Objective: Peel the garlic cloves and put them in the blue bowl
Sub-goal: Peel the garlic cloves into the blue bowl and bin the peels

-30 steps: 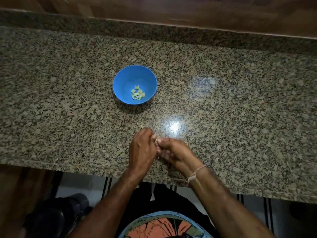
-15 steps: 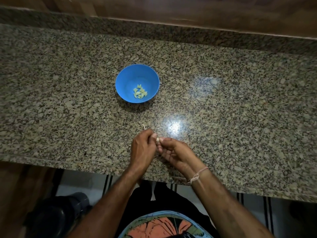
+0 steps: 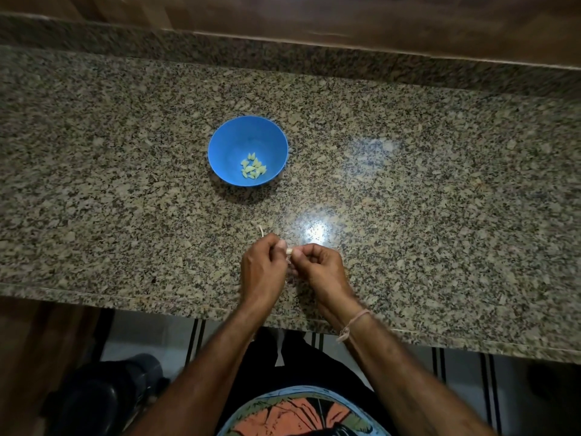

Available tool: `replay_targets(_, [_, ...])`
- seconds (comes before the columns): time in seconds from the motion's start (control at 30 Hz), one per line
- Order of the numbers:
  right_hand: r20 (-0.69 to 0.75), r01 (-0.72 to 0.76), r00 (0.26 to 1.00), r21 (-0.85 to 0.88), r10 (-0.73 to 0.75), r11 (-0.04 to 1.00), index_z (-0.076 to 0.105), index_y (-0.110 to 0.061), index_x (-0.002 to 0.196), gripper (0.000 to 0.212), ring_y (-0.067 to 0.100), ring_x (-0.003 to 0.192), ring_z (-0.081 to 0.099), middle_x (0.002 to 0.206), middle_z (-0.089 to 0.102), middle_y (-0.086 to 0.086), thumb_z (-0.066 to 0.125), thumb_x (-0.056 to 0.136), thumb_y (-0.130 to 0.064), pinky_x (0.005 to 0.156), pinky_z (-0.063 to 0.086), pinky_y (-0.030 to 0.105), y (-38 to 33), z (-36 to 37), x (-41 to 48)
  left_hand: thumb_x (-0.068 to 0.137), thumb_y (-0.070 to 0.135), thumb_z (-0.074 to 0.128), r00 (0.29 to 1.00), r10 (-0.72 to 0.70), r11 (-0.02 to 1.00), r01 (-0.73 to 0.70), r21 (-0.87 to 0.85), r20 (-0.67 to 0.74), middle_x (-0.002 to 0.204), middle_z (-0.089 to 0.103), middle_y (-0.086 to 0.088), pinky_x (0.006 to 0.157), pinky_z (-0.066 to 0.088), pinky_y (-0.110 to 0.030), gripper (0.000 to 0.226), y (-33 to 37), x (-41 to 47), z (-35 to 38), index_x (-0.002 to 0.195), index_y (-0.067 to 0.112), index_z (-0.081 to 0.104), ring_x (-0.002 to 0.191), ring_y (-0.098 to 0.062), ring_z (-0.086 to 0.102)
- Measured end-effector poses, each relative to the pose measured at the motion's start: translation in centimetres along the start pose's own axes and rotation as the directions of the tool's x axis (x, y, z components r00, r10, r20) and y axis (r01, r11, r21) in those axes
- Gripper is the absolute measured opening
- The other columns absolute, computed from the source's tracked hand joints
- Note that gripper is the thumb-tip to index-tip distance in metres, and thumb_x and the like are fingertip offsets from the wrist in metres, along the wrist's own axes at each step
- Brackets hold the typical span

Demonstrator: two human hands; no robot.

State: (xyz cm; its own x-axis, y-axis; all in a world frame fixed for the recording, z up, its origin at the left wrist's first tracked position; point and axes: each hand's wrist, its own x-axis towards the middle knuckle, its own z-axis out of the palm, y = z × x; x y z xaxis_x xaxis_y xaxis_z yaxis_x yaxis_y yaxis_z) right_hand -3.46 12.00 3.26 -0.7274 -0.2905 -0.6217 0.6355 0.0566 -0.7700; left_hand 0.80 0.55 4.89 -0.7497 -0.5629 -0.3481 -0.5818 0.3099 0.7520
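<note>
A blue bowl [image 3: 226, 143] stands on the granite counter, with several peeled pale-green garlic cloves [image 3: 253, 169] in its bottom. Nearer to me, my left hand [image 3: 262, 267] and my right hand [image 3: 320, 269] meet over the counter's front part. Both pinch one small pale garlic clove [image 3: 288, 251] between their fingertips. Most of the clove is hidden by the fingers. A thin strip of garlic skin [image 3: 261, 230] lies on the counter just beyond my left hand.
The speckled granite counter [image 3: 440, 199] runs the full width, with a raised granite ledge and a wooden wall behind it. Its front edge lies just under my wrists. A dark bin [image 3: 103, 398] stands on the floor at lower left.
Both hands have stayed together on the clove, with the fingers shifting a little as they work at it. The bowl has not moved; the camera shifted slightly.
</note>
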Motion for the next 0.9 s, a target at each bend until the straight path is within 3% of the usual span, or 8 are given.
replay_targets(0.07, [0.01,-0.006,1.0,0.036,0.006,0.999,0.071,0.001,0.105,0.01,0.022,0.085,0.07,0.098,0.075,0.017,0.068,0.098,-0.006,0.083,0.062,0.033,-0.3,-0.1,0.0,0.11,0.023,0.049,0.973,-0.177,0.924,0.215,-0.317,0.145,0.075,0.06,0.004,0.055,0.041,-0.018,0.03,0.2,0.5,0.2,0.084,0.015,0.06,0.067,-0.009,0.054])
replay_targets(0.13, [0.065,-0.052,0.997,0.142,0.043,0.988,0.069,0.003,0.106,0.01,0.019,0.08,0.07,0.091,0.074,0.014,0.063,0.1,-0.003,0.077,0.062,0.029,-0.6,-0.2,-0.1,0.11,0.017,0.048,0.921,-0.248,0.78,0.373,-0.503,0.3,0.069,0.063,0.002,0.052,0.045,-0.019,0.028,-0.1,0.9,0.3,0.088,0.012,0.065,0.062,-0.01,0.055])
replay_targets(0.27, [0.14,-0.158,0.983,0.28,0.122,0.947,0.069,0.001,0.108,0.011,0.017,0.077,0.071,0.09,0.075,0.012,0.061,0.101,-0.002,0.07,0.062,0.023,-0.5,-0.5,-0.2,0.109,0.016,0.048,0.871,-0.269,0.727,0.463,-0.507,0.411,0.067,0.065,0.0,0.059,0.044,-0.025,0.026,-1.2,1.2,0.3,0.102,0.007,0.072,0.061,-0.013,0.055])
replay_targets(0.4, [0.126,-0.049,0.992,0.171,0.028,0.984,0.07,0.001,0.107,0.011,0.016,0.086,0.071,0.096,0.074,0.011,0.062,0.1,-0.003,0.074,0.059,0.026,0.1,-1.0,0.1,0.109,0.012,0.043,0.771,-0.33,0.59,0.619,-0.519,0.545,0.064,0.061,0.001,0.056,0.042,-0.025,0.025,-1.3,0.9,0.3,0.097,0.008,0.065,0.057,-0.01,0.053])
replay_targets(0.47, [0.13,-0.035,0.991,0.169,0.013,0.985,0.069,0.004,0.107,0.012,0.017,0.087,0.071,0.096,0.073,0.012,0.063,0.1,-0.003,0.076,0.059,0.027,0.3,-1.2,0.1,0.109,0.017,0.046,0.808,-0.33,0.663,0.566,-0.489,0.488,0.068,0.061,0.0,0.054,0.041,-0.023,0.025,-1.5,0.8,0.5,0.096,0.008,0.065,0.057,-0.009,0.052])
replay_targets(0.6, [0.151,-0.126,0.984,0.217,0.095,0.968,0.068,0.002,0.108,0.012,0.016,0.078,0.066,0.091,0.07,0.011,0.062,0.1,-0.004,0.072,0.059,0.023,0.4,-1.2,0.2,0.109,0.039,0.051,0.956,-0.196,0.939,0.247,-0.239,0.218,0.082,0.071,-0.007,0.058,0.049,-0.024,0.035,-1.7,0.4,1.0,0.098,0.011,0.068,0.066,-0.011,0.059])
replay_targets(0.73, [0.17,-0.177,0.977,0.284,0.132,0.942,0.069,-0.001,0.109,0.013,0.017,0.081,0.07,0.094,0.073,0.012,0.066,0.097,-0.001,0.078,0.062,0.027,0.1,-1.6,0.5,0.108,0.041,0.05,0.994,-0.052,0.995,0.06,-0.083,0.099,0.08,0.063,0.004,0.05,0.037,-0.009,0.033,-1.3,0.2,0.7,0.097,0.014,0.064,0.063,-0.003,0.051])
replay_targets(0.9, [0.183,-0.221,0.969,0.347,0.166,0.911,0.067,0.003,0.119,0.023,0.02,0.097,0.076,0.115,0.077,0.015,0.066,0.096,0.003,0.085,0.063,0.03,-0.4,-1.4,0.4,0.108,0.035,0.054,0.994,0.103,0.992,-0.104,0.07,0.019,0.079,0.061,0.004,0.053,0.04,-0.007,0.024,-1.6,0.1,1.1,0.097,0.015,0.063,0.064,-0.003,0.05])
